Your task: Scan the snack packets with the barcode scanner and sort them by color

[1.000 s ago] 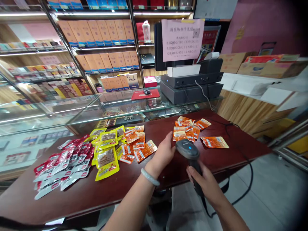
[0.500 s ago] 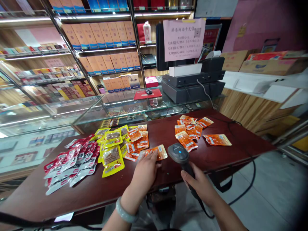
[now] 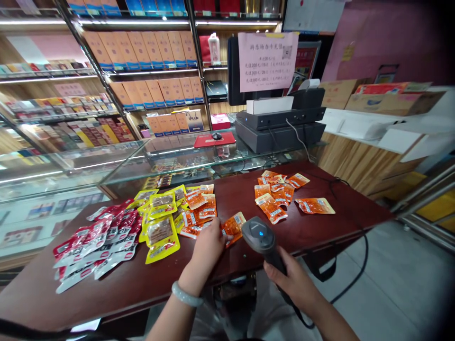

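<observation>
Head view: my right hand (image 3: 293, 284) is wrapped around the handle of the barcode scanner (image 3: 259, 234), its head just beside the orange packet (image 3: 232, 226) pinched in my left hand (image 3: 208, 246) above the dark red table (image 3: 249, 265). Behind lie the yellow packets (image 3: 159, 227), red packets (image 3: 95, 241) and further orange packets (image 3: 280, 194), then the glass counter (image 3: 142, 161).

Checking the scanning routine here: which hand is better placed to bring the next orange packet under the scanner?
Left. The left hand already grips an orange packet by the scanner, which the right hand holds.
</observation>
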Tool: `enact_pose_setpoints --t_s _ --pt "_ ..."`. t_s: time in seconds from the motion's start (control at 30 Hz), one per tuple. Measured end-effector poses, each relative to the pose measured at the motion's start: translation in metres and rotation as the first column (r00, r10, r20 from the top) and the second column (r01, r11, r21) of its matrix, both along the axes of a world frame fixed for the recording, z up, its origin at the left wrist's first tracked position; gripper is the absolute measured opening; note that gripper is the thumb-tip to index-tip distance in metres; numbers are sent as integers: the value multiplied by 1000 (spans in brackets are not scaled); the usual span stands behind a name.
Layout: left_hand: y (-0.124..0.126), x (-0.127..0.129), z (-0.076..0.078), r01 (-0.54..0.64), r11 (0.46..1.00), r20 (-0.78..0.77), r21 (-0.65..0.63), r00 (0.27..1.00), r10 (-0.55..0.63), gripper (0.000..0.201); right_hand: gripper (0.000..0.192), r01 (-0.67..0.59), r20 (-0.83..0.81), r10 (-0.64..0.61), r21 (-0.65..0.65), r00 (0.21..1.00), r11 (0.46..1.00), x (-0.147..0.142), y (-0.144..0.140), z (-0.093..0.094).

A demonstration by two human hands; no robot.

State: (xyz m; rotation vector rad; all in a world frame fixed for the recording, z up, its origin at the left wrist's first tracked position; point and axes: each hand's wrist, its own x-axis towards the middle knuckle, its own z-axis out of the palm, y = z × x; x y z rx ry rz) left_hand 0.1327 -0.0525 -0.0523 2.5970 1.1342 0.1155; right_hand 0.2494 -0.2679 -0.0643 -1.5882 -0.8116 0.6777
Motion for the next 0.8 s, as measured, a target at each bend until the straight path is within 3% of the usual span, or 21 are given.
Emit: enact_pose_setpoints --t_s 0.23,0.4,0.47,0.57,0.67,0.73,0.8 --pt "2 10 -5 -31 999 17 -20 999 31 30 45 -55 8 55 -5 998 998 6 -2 -1" --pt "2 54 -1 -2 991 213 -136 977 31 27 44 15 2 -15 7 1000 1000 16 -5 -8" --pt "-3 82 2 51 973 350 -224 936 31 25 46 65 -22 -66 -14 998 998 18 -7 -14" --pt "-8 114 6 278 910 577 -309 815 -53 40 53 97 -141 -107 -73 984 993 20 -11 -24" --pt "3 113 7 324 929 630 -178 763 -146 57 56 149 -221 -163 -79 961 986 19 -12 -30" --pt "19 92 7 218 975 548 -37 820 -163 58 56 166 -229 -179 -72 957 983 18 -12 -31" --pt "40 65 7 72 993 419 97 902 -106 55 55 149 -223 -159 -65 962 987 17 -9 -29"
